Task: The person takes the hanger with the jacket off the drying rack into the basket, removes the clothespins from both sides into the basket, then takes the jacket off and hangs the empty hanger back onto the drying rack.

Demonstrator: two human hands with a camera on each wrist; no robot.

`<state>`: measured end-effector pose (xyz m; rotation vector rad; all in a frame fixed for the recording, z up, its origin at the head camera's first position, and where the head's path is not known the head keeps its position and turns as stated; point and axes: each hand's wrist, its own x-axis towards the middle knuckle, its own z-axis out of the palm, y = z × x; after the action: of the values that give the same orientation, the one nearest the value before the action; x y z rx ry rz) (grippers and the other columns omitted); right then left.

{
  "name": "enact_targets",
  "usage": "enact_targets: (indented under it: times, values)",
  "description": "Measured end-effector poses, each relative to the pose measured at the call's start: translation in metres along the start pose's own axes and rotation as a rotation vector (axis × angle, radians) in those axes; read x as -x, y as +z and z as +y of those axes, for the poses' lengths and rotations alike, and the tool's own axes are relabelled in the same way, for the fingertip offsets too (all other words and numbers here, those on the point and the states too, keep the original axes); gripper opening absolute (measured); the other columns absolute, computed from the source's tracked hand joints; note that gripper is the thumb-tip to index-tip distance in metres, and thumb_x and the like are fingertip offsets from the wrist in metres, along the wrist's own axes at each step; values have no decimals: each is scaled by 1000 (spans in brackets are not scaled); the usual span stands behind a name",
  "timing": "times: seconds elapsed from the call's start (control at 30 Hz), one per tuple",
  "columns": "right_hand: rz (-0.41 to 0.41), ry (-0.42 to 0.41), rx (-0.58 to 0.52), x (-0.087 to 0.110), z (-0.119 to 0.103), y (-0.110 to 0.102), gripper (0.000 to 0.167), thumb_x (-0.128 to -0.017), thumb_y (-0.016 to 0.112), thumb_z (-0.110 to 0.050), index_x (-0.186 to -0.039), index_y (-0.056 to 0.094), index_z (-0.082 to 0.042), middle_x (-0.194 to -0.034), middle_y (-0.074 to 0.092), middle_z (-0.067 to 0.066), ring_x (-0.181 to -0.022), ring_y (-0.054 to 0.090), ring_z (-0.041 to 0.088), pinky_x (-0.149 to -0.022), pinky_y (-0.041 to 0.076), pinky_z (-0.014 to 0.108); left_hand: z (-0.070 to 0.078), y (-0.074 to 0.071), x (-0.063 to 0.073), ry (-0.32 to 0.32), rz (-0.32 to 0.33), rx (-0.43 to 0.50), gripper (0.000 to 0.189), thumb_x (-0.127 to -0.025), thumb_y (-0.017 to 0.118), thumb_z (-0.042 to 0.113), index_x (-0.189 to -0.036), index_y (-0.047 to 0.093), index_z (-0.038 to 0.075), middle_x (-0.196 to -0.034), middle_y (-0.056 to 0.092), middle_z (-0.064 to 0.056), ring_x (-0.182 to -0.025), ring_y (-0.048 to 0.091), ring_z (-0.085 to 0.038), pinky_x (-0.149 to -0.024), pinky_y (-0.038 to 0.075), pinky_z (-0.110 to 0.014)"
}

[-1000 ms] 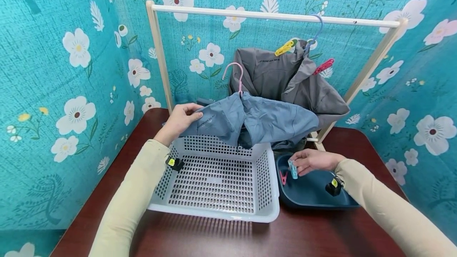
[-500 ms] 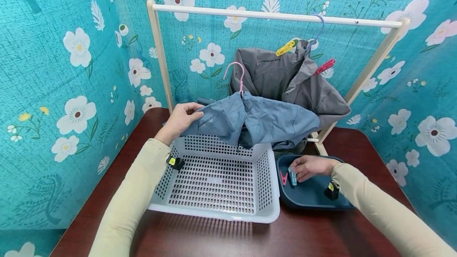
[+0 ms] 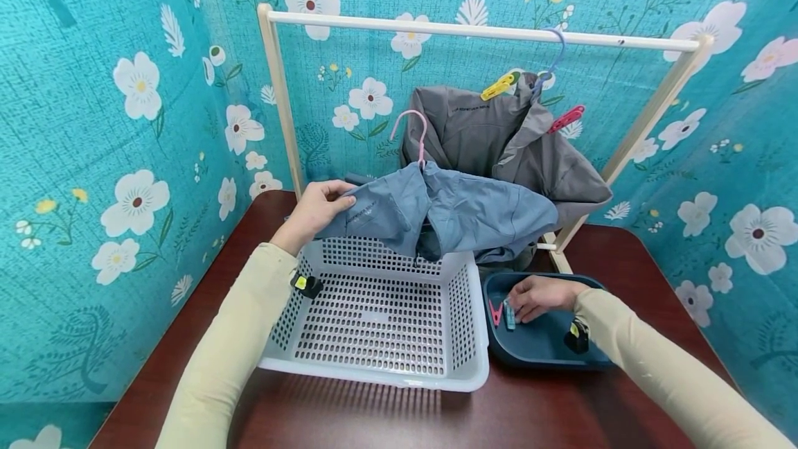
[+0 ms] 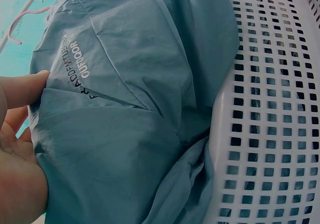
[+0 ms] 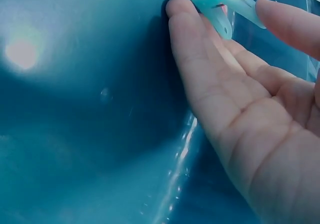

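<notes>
My left hand (image 3: 314, 213) pinches one side of a blue-grey jacket (image 3: 492, 210) between thumb and fingers, close to printed lettering on the cloth. A pink hanger (image 3: 423, 131) sticks up from the jacket's neck, its hook off the rail. Low in a dark blue tray (image 3: 561, 359), my right hand (image 3: 541, 294) holds a light blue clothespin (image 3: 510, 316). The right wrist view has the clothespin (image 5: 215, 2) between thumb and fingers, partly cut off by the top edge. Just left of it lies a pink clothespin (image 3: 495, 312) in the tray.
A white perforated basket (image 3: 374, 380) stands under the jacket, left of the tray. Behind, a grey jacket (image 3: 467, 116) hangs from a wooden rack (image 3: 399, 23) on a blue hanger (image 3: 557, 54), with a yellow clothespin (image 3: 499, 86) and a red clothespin (image 3: 566, 119) on it.
My right hand has lowered the light blue clothespin toward the tray's bottom and shifted slightly left. The left hand and the blue-grey jacket have stayed in place.
</notes>
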<state>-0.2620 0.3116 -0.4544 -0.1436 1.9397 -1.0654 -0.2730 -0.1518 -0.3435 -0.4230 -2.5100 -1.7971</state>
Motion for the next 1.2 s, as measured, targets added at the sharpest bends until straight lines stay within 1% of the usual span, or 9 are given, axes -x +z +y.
enact_targets:
  times: [0.2, 0.43, 0.67, 0.77, 0.9, 1.0, 1.07, 1.13, 1.2]
  values:
    - [3, 9, 20, 1, -2, 3, 25, -95, 53, -12, -109, 60, 7, -99, 65, 15, -93, 64, 28, -85, 50, 43, -3, -1, -1, 12, 5, -13, 23, -94, 60, 12, -114, 67, 2, -105, 64, -12, -89, 56, -20, -76, 46, -29]
    - [63, 19, 53, 10, -7, 1, 30, -96, 53, -12, -114, 56, 10, -103, 63, 17, -95, 63, 29, -84, 50, 42, -5, -1, -3, 16, 6, -7, 21, -94, 60, 11, -113, 67, 3, -104, 64, -10, -88, 57, -20, -75, 47, -31]
    - [137, -78, 210, 32, -27, -3, 38, -98, 52, -18, -121, 52, 12, -109, 60, 20, -96, 62, 27, -82, 51, 42, -4, -1, -2, 11, 3, 14, 22, -94, 59, 11, -113, 67, 2, -105, 63, -11, -89, 58, -21, -76, 47, -31]
    - [211, -120, 259, 42, -43, -4, 38, -99, 52, -21, -122, 53, 10, -108, 60, 18, -93, 62, 25, -80, 51, 40, -4, -2, -2, 6, 3, 18, 22, -94, 60, 11, -113, 67, 2, -105, 63, -12, -88, 57, -21, -75, 47, -30]
    - [316, -220, 349, 57, -67, -2, 35, -99, 50, -20, -121, 55, 8, -102, 61, 14, -88, 61, 22, -77, 51, 37, -3, -3, -2, 0, 2, 32, 23, -94, 59, 11, -114, 66, 0, -106, 63, -13, -89, 57, -19, -76, 46, -30]
    - [409, -289, 421, 65, -82, 2, 29, -99, 51, -24, -110, 63, 1, -93, 62, 10, -83, 60, 23, -72, 50, 34, -3, -3, -1, 1, 3, 41, 23, -94, 60, 11, -114, 66, 0, -106, 63, -12, -90, 57, -19, -77, 45, -30]
    - [481, -331, 467, 69, -91, 6, 28, -99, 51, -29, -102, 65, -5, -87, 62, 7, -79, 58, 23, -66, 48, 32, -3, -4, -1, 3, 5, 37, 23, -94, 60, 11, -113, 67, 0, -105, 63, -12, -90, 57, -20, -77, 46, -30]
    - [566, -380, 521, 72, -101, 11, 30, -99, 51, -35, -93, 65, -9, -79, 61, 5, -72, 56, 23, -58, 45, 30, -2, -4, -1, 0, 5, 34, 23, -94, 60, 13, -113, 67, 1, -104, 63, -12, -90, 57, -20, -78, 45, -31]
    - [666, -448, 577, 76, -111, 17, 32, -99, 50, -36, -90, 66, -9, -73, 59, 4, -63, 53, 22, -52, 40, 30, -2, -4, 0, -6, 5, 33, 23, -94, 60, 13, -112, 67, 1, -104, 63, -12, -89, 57, -20, -77, 46, -31]
